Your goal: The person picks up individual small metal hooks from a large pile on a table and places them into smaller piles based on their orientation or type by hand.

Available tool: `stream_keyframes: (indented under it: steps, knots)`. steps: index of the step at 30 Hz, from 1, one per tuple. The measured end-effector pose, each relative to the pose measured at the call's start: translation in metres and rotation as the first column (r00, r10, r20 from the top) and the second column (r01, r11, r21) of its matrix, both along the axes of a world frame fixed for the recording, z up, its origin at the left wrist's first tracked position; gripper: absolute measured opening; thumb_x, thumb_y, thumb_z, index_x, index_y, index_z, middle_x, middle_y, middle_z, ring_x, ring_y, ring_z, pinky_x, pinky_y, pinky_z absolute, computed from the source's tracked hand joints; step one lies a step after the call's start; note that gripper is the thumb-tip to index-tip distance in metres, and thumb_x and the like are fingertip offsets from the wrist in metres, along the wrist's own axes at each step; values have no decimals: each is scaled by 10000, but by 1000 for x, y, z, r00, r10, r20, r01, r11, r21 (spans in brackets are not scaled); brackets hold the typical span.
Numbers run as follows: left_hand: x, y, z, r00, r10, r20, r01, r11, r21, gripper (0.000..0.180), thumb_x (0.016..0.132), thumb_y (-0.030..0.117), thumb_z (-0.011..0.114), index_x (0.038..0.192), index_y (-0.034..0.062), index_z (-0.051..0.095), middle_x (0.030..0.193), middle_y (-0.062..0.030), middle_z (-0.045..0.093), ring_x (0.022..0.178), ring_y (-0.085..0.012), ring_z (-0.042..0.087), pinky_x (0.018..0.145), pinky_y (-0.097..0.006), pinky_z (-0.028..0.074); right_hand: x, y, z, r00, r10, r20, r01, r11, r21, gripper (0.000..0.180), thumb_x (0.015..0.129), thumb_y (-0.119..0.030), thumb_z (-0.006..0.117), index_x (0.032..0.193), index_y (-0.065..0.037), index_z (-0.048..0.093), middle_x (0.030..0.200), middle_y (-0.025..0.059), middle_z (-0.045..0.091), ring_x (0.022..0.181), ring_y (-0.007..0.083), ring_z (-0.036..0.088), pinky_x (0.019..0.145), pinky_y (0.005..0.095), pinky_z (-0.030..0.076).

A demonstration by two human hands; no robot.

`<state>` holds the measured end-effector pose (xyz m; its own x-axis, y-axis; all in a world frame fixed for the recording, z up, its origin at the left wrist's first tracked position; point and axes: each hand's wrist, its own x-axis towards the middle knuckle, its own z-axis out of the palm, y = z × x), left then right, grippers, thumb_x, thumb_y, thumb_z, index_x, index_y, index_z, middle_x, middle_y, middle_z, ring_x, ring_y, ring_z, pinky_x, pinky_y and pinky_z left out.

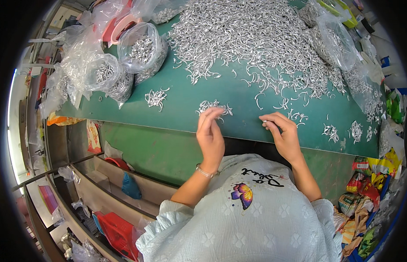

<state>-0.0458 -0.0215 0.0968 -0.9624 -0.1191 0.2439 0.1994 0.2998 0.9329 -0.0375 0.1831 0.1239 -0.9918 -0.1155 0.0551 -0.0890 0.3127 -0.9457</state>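
Note:
My left hand (210, 139) is at the front edge of the green table (177, 115), its fingers loosely bent and apart. Its fingertips partly cover a small heap of curved silver metal pieces (227, 110); I see nothing held in it. To its right, my right hand (284, 135) pinches a small silver metal piece (265, 122) between thumb and fingertips, just above the table. More of these curved pieces (296, 116) lie close beyond that hand. Farther back spreads a large pile of curved metal pieces (247, 30).
Clear plastic bags of metal parts (142, 50) stand at the left, beside a pink basin (125, 28). Another bag (337, 46) leans at the right. Small heaps (156, 99) lie along the front edge. Shelving with a red basket (116, 231) is at lower left; colourful packages (365, 187) lie at right.

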Motion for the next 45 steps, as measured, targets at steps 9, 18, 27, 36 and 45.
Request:
stream_keyframes:
  steps: [9, 18, 27, 36, 45]
  knots:
    - [-17, 3, -15, 994, -99, -36, 53, 769, -637, 415, 810, -113, 430, 1190, 4, 549, 1291, -172, 479, 1306, -386, 399, 1082, -698, 95, -1, 13, -15, 971, -28, 237, 126, 901, -414, 220, 926, 24, 554, 1127, 24, 643, 948, 106, 701, 818, 139, 654, 682, 258, 507]
    - [-1, 41, 11, 953, -287, -99, 229, 894, -385, 269, 802, -94, 608, 1038, 25, 656, 1122, -144, 596, 1041, -333, 571, 910, -395, 446, 21, 37, -18, 960, -246, -137, 270, 942, 202, 100, 819, 24, 661, 919, 21, 655, 833, 137, 651, 759, 279, 614, 702, 350, 489]
    - [-8, 62, -3, 909, -417, -32, 353, 807, -474, 414, 812, -37, 648, 1214, 30, 572, 1329, -172, 494, 1248, -372, 458, 1047, -453, 362, 61, 137, -22, 732, -524, -435, 656, 368, 659, 128, 779, -54, 710, 888, -27, 647, 975, 118, 590, 909, 310, 520, 827, 401, 417]
    - [-30, 100, -9, 877, -476, 65, 415, 682, -603, 501, 857, 63, 637, 1329, 29, 474, 1462, -223, 323, 1364, -480, 263, 1097, -597, 255, 16, 93, -5, 913, -242, -329, 395, 727, 561, 327, 753, -109, 733, 1056, -37, 631, 1044, 115, 559, 974, 300, 509, 834, 389, 409]
    - [-29, 95, -3, 803, -595, 48, 564, 731, -384, 432, 846, -54, 580, 1266, 34, 539, 1401, -181, 437, 1352, -403, 353, 1110, -466, 313, -8, 124, -30, 852, -429, -300, 523, 722, 454, 212, 769, -38, 696, 966, -5, 625, 978, 146, 581, 949, 327, 548, 838, 417, 436]
